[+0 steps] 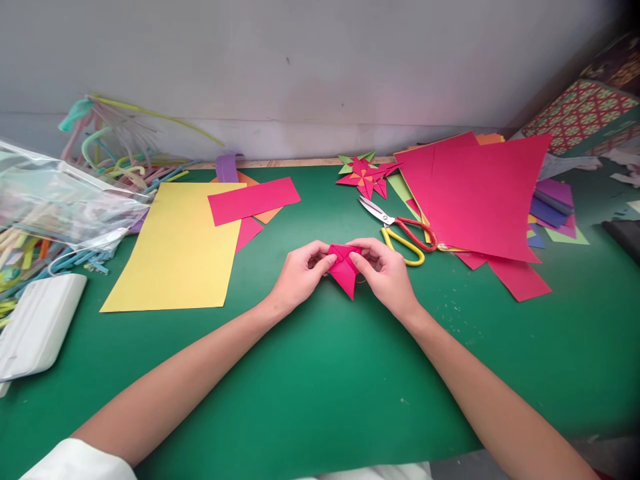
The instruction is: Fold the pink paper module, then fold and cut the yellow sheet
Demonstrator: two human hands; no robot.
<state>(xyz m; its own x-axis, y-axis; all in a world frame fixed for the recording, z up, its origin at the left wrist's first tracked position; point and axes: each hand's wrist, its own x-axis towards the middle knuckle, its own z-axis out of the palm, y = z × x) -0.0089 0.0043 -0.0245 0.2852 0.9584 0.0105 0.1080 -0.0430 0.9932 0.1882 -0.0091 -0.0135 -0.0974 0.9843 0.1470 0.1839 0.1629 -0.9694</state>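
A folded red paper piece (345,272), its point hanging downward, is held up between both hands over the green table. My left hand (304,270) pinches its left upper corner with thumb and fingers. On the opposite corner, my right hand (383,270) grips the same paper, thumb on the front face. Just behind the right hand lie open scissors (400,230) with one red and one yellow handle. Farther back sit folded paper stars (364,176) in red, orange and green.
A yellow sheet (185,253) lies left, with a red strip (255,200) across its corner. Large red sheets (475,200) are stacked right. Pipe cleaners (110,157), a plastic bag (65,200) and a white device (43,327) fill the left side. A patterned box (583,120) stands far right.
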